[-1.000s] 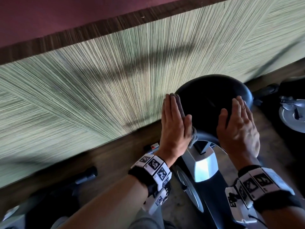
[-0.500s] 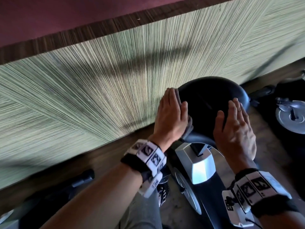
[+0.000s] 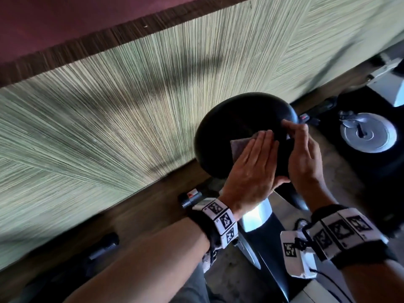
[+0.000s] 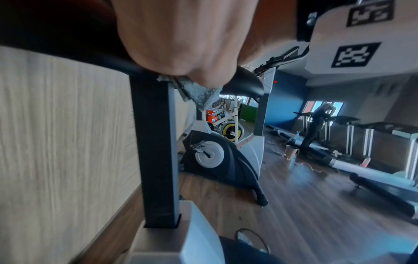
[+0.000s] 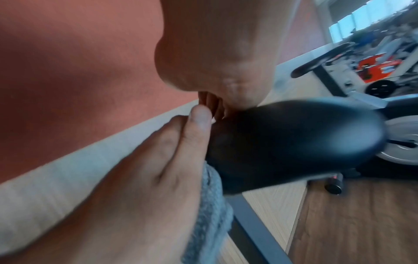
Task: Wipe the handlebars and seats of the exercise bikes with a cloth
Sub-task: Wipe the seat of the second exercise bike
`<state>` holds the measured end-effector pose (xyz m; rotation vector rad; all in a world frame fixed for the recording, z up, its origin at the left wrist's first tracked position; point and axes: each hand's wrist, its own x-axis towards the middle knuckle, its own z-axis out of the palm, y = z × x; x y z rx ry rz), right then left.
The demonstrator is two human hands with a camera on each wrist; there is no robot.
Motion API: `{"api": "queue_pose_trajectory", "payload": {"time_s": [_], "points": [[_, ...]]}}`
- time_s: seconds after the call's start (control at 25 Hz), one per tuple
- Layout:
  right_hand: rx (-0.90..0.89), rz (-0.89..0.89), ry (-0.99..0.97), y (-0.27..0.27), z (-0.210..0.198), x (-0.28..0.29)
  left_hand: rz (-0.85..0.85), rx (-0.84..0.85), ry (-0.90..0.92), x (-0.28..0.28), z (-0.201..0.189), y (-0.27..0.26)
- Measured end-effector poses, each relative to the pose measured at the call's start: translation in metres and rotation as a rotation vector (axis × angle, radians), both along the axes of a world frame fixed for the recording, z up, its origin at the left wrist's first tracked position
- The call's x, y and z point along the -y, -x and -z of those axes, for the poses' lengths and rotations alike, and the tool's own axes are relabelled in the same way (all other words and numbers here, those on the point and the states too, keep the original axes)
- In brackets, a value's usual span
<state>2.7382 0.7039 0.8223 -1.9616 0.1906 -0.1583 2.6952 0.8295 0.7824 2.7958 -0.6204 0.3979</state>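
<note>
Cloth hangs under seat in L wrist view only.

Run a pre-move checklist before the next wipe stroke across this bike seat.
1. Cloth under the wiping hand: ok, the left hand presses it flat on the seat.
2. Left fingers straight on the cloth: ok.
3. Seat steadied: ok, the right hand rests on its right side, fingers curled over the edge.
4. Cloth spread flat: cannot tell, a corner hangs below the seat edge in the left wrist view.
5. Far half of the seat already wiped: cannot tell.
6. Path ahead on the seat free of objects: ok.
</note>
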Motion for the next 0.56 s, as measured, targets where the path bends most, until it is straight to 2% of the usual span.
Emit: {"api": "queue_pose_trajectory", "payload": {"time_s": [0.04,0.08,0.12,0.2,0.28,0.36,0.44,0.56], "points": [[-0.01,0.063,-0.191,0.002,-0.004,0.008,0.039,-0.014,-0.004,0.009,0.0,-0.001],[-0.01,0.124,-0.277,0.005,-0.007,0.018,0.082,-0.029,0.004,0.015,-0.004,-0.001],[0.024,0.163,-0.192,0.012,-0.009,0.025,0.14,-0.061,0.03,0.016,-0.009,-0.001],[0.133,0.155,0.24,0.03,-0.011,0.027,0.27,-0.157,0.189,0.001,-0.02,-0.006],[0.301,-0.082,0.631,0.044,-0.006,0.008,0.256,-0.216,0.412,-0.03,-0.028,-0.028],[0.321,-0.367,0.968,0.05,0.006,-0.017,0.075,-0.153,0.46,-0.063,-0.027,-0.053],[0.276,-0.502,1.151,0.045,0.015,-0.027,-0.018,-0.152,0.381,-0.079,-0.021,-0.064],[0.293,-0.528,1.168,0.046,0.015,-0.006,-0.014,-0.152,0.352,-0.078,-0.015,-0.068]]}}
